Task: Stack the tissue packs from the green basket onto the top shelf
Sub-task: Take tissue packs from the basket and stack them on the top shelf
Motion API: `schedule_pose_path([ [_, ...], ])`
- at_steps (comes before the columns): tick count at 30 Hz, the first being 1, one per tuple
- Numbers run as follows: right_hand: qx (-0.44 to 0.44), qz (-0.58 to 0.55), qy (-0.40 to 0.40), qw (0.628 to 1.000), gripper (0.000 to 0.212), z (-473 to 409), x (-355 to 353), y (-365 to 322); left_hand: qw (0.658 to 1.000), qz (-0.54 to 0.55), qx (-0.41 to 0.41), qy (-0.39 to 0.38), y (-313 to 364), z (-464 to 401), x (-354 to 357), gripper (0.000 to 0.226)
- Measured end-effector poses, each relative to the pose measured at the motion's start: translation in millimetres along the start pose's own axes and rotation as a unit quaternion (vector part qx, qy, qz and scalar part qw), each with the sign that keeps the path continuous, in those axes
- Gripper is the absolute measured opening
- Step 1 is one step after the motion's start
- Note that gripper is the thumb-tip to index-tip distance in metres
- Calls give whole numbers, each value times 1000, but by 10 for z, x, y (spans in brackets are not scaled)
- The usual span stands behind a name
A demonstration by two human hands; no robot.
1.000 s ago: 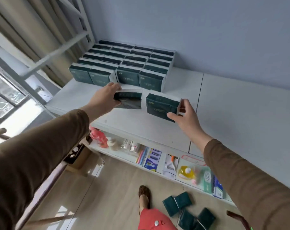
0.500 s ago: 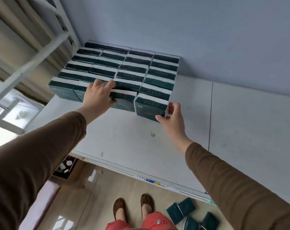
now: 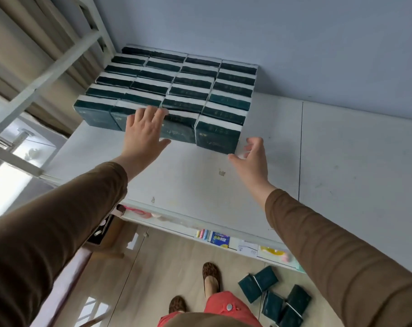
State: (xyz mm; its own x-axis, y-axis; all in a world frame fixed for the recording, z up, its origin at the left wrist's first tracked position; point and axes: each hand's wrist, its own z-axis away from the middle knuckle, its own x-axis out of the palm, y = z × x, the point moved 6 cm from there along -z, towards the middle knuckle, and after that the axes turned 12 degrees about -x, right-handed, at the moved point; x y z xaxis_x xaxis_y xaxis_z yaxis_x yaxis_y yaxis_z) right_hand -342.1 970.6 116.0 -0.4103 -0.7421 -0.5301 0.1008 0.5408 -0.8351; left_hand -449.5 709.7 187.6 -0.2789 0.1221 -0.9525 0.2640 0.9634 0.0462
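Dark green tissue packs [image 3: 188, 88] stand in several tight rows at the back left of the white top shelf [image 3: 223, 190]. Two packs make up the nearest row on the right side: one [image 3: 180, 128] in the middle and one [image 3: 218, 136] beside it. My left hand [image 3: 144, 133] lies flat with straight fingers against the front of the packs, partly covering the middle one. My right hand [image 3: 253, 156] hovers just right of the rightmost front pack, fingers loosely spread and holding nothing. Several more packs [image 3: 274, 300] lie on the floor below. The green basket is out of view.
A blue-grey wall [image 3: 271, 43] rises behind the shelf. A white metal frame [image 3: 47, 74] and curtains stand at the left. Lower shelves [image 3: 223, 239] with small goods show under the shelf edge. My feet [image 3: 210, 279] are on the wooden floor.
Both hands carried one pack each to the shelf and set them against the front row. My right hand has let go and drawn back; my left hand has flattened against the packs.
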Motion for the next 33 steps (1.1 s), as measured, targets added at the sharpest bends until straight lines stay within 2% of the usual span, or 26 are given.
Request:
schedule_pose_path([
  [5, -31, 55, 2, 998, 46, 650, -389, 14, 999, 28, 18, -40, 218, 775, -95, 63],
  [10, -77, 147, 8, 986, 41, 1700, -939, 35, 992, 70, 51, -94, 653, 1750, -136, 60],
  [14, -54, 204, 8, 978, 40, 2638, -1465, 236, 984, 100, 79, -124, 1185, 2495, -202, 58],
  [18, -18, 253, -4, 967, 42, 3411, -2056, 540, 975, 121, 113, -150, 1831, 3112, -284, 56],
  [24, 32, 266, 8, 963, 42, 4252, -3017, 1106, 958, 131, 174, -188, 2994, 3961, -286, 56],
  [29, 73, 263, 5, 962, 42, 4970, -3860, 1871, 946, 123, 203, -222, 4182, 4722, -180, 55],
  [33, 107, 249, -27, 962, 39, 5401, -4495, 2591, 937, 107, 212, -256, 5092, 5301, -25, 56],
])
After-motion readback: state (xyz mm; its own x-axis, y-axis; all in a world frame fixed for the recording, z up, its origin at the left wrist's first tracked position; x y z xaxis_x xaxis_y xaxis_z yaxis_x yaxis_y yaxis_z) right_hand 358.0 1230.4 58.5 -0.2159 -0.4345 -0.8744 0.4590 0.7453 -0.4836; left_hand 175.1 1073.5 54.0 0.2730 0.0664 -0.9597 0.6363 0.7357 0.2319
